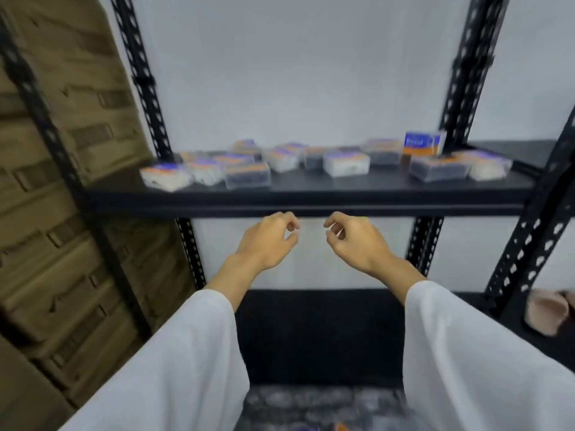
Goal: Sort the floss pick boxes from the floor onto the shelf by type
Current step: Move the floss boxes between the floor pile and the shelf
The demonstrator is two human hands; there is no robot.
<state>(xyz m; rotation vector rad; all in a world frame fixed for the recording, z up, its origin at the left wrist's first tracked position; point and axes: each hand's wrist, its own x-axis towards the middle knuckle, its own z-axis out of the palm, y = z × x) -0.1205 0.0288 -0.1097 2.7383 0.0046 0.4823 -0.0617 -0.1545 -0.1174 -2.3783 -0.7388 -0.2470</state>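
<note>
- Lying along the black metal shelf board [311, 181], the small clear plastic floss pick boxes with blue-and-orange labels [346, 163] form a loose row from its left front corner towards its right end; some hold white picks, others dark ones, and the two kinds are mixed.
- One blue-and-orange box [423, 144] stands upright near the right rear corner of the shelf board, while the rest lie flat.
- More clear boxes on the floor [311, 405] show, blurred, at the bottom of the view between the sleeves; I cannot tell their types.
- The left hand [267, 241] and the right hand [357, 241] hang side by side just below the shelf board's front edge, a small gap between them, fingers loosely curled, gripping nothing.
- The relation that counts: the shelved boxes lie above and beyond both hands, the row's long axis running left to right across them, while the floor boxes lie below and nearer the body.
- By my judgement the left hand is nearer the left-corner cluster, the right hand nearer the right-end group, and neither is favoured for the floor pile.
- Wide white sleeves [174, 362] cover both forearms.
- Stacked brown cardboard cartons [62, 213] fill the left side behind a black perforated upright [146, 88].
</note>
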